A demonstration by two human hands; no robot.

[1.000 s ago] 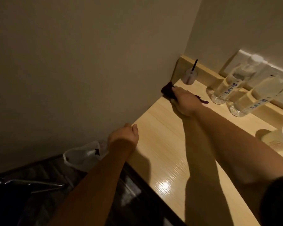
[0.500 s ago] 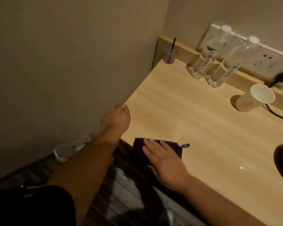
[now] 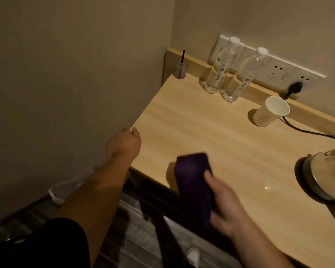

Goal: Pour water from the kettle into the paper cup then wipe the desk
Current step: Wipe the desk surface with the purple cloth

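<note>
- Surface (image 3: 211,136): light wood grain, set into a corner between two walls; front edge runs above dark flooring.
- Right hand (image 3: 223,207): over the front edge, fingers (image 3: 208,176) curled and pinching a purple cloth (image 3: 193,182). Blurred; cloth appears lifted, half over the wood and half past the edge; contact cannot be told.
- Left hand (image 3: 125,142): at the left end of the front edge, fingers loosely curled, pinching nothing visible; whether resting on the wood is unclear.
- Paper cup (image 3: 269,114): upright near the back ledge, right of centre; water level not visible.
- Kettle (image 3: 325,176): glass body on its base at the far right, partly cut off by the frame; power cord (image 3: 306,130) trailing back past the cup to a wall socket (image 3: 294,88).
- Two water bottles (image 3: 230,76): upright, side by side, against the back ledge.
- Small cup with straw (image 3: 180,69): far back-left corner.
- Stage, judged: pouring seemingly done, wiping in hand.
- Risk: a wide rightward sweep snagging the cord, tugging the kettle or tipping the light cup.
- Risk: a push toward the back knocking over the bottles.
- Risk: a loose hold letting the cloth drop off the edge to the floor.
- Risk: moisture carried toward the socket.
</note>
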